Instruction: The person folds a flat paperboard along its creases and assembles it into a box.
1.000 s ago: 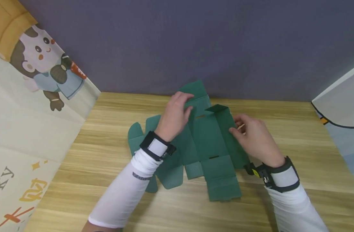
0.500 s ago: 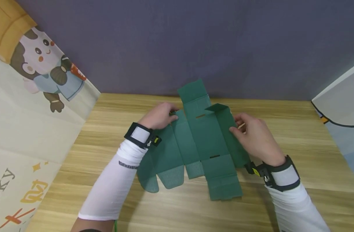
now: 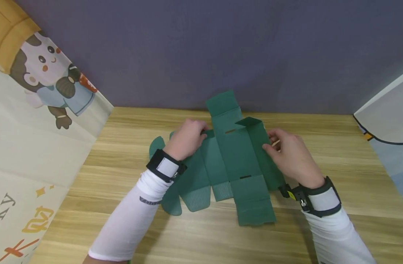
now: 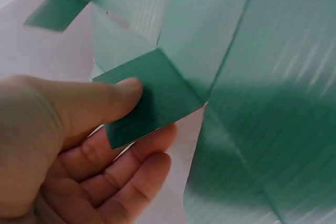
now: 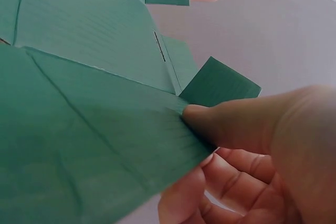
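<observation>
An unfolded green cardboard box (image 3: pixel 240 156) lies on the wooden table, with creases, slots and several flaps. My left hand (image 3: pixel 187 139) pinches a small flap at its far edge; in the left wrist view the thumb lies on top of this flap (image 4: pixel 157 90) and the fingers are beneath. On the right, a long side panel (image 3: pixel 262 154) is raised, and my right hand (image 3: pixel 294 157) grips its outer edge between thumb and fingers. Beside that thumb, a small end flap (image 5: pixel 223 82) stands folded inward. My left hand and wrist cover part of the left panels.
The wooden table (image 3: pixel 346 165) extends around the cardboard on both sides and in front. A dark blue-grey backdrop (image 3: pixel 221 47) rises behind its far edge. A cloth with a printed cartoon figure (image 3: pixel 53 73) hangs at the left.
My left hand moved left and down from above the cardboard, took the small far flap, and has bent it up. My right hand keeps its grip on the raised panel.
</observation>
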